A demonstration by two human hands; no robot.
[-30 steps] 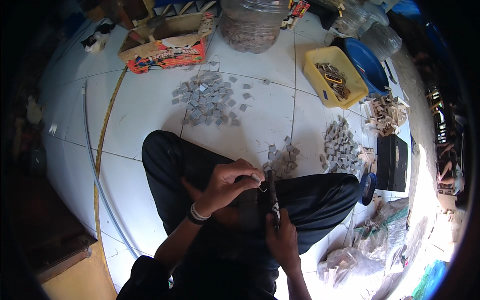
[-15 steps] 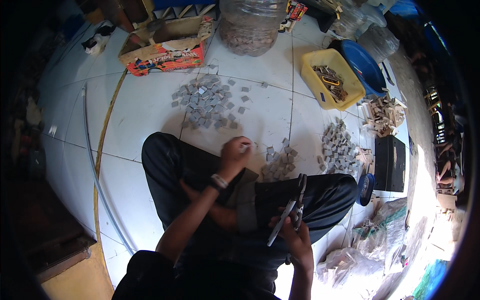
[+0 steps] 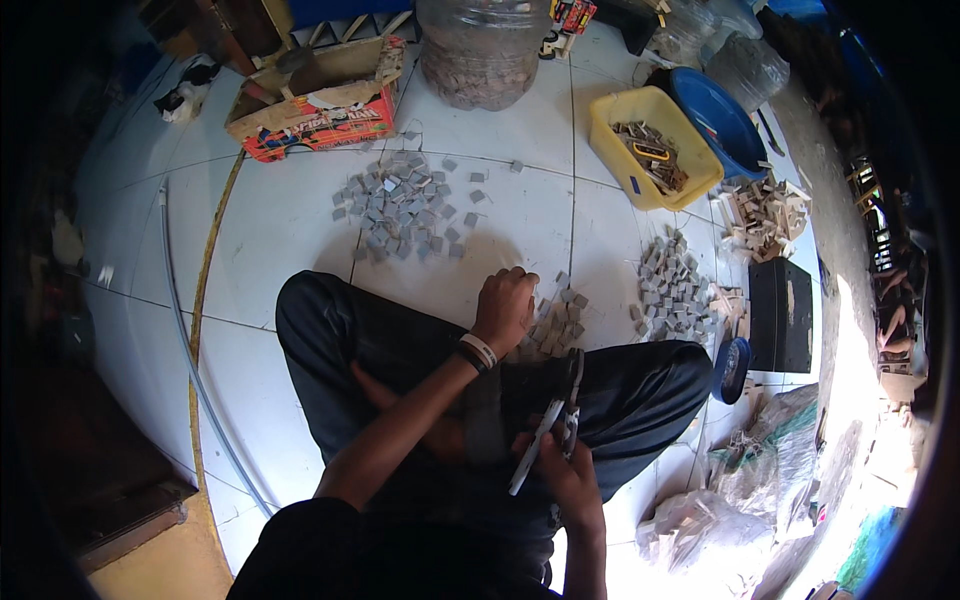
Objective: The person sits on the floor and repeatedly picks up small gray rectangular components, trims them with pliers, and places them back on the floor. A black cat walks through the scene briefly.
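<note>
My left hand (image 3: 505,308), with bands at its wrist, hangs just beyond my crossed legs, at the left edge of a small heap of grey square pieces (image 3: 563,325). Its fingers curl downward; whatever they hold, if anything, is hidden under the hand. My right hand (image 3: 570,478) is closed around a plier-like tool (image 3: 545,435) with a pale grey handle and a dark end, held over my lap. A larger scatter of grey square pieces (image 3: 400,210) lies on the tiles farther off to the left. Another heap of grey pieces (image 3: 672,290) sits beyond my right knee.
A cut-open carton (image 3: 320,115) and a big clear plastic container (image 3: 480,60) stand at the back. To the right are a yellow tub (image 3: 650,150), a blue basin (image 3: 725,120), wooden offcuts (image 3: 770,215), a black box (image 3: 780,315) and plastic bags (image 3: 720,520). A grey hose (image 3: 185,330) runs along the left.
My left hand has moved right toward the small heap and turned its back upward; a pale piece seen at its fingers before is now out of sight. The tool has shifted slightly left.
</note>
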